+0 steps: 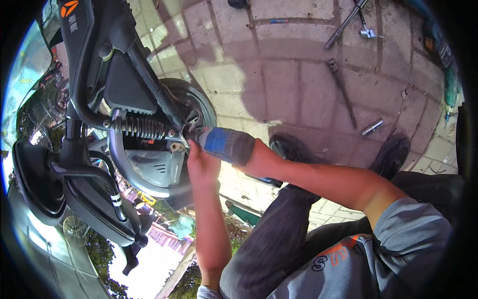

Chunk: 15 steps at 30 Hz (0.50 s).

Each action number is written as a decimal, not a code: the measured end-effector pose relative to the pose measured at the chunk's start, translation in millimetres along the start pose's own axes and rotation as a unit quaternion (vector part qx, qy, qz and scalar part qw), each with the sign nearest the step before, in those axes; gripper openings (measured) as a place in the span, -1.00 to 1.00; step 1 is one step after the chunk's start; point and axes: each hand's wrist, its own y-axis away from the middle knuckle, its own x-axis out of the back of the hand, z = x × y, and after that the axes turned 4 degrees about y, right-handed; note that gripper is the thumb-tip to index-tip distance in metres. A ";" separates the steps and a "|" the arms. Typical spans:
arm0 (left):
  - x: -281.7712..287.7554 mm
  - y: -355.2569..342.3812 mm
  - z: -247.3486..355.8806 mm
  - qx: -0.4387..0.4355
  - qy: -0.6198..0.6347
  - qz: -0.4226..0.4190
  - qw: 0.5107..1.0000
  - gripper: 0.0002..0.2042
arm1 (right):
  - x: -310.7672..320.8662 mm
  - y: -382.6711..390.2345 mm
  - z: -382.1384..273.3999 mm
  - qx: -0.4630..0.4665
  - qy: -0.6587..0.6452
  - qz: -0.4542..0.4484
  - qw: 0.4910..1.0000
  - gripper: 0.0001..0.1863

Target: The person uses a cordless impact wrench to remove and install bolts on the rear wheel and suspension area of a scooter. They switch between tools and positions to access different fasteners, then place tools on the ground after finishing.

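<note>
A black two-wheeled vehicle [127,82] fills the left side, with a coil-spring shock absorber [142,128] running to the hub area of its wheel [199,102]. My bare left hand [203,164] is closed at the lower end of that shock absorber, fingertips against the metal parts. Just above it, my right hand [224,144], in a grey and blue glove, reaches in from the right. Its fingers are bunched at the same joint, close to the left fingertips. Whatever lies between the fingers of either hand is too small or hidden to make out.
Tools lie on the paving [279,89]: a long metal bar [342,27], a jointed socket piece [368,33], a dark extension bar [342,92] and a silver socket [373,127]. My black shoes [391,155] stand near them. A green machine case [450,84] is at far right.
</note>
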 end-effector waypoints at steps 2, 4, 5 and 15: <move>3.3 1.6 0.5 0.005 0.002 0.015 1.000 -0.57 | -3.2 4.2 -3.2 0.002 0.006 0.002 1.000 -0.52; 4.2 1.3 -0.3 0.011 0.018 -0.001 1.000 -0.57 | 1.1 4.0 -7.1 0.005 0.044 -0.015 0.999 -0.52; 4.7 1.4 -0.2 0.014 0.025 -0.009 1.000 -0.57 | 2.9 2.9 -8.5 0.007 0.062 -0.024 0.998 -0.51; 9.6 0.6 3.3 0.024 0.014 -0.055 0.998 -0.59 | -11.5 2.1 2.8 0.061 -0.018 0.080 0.995 -0.68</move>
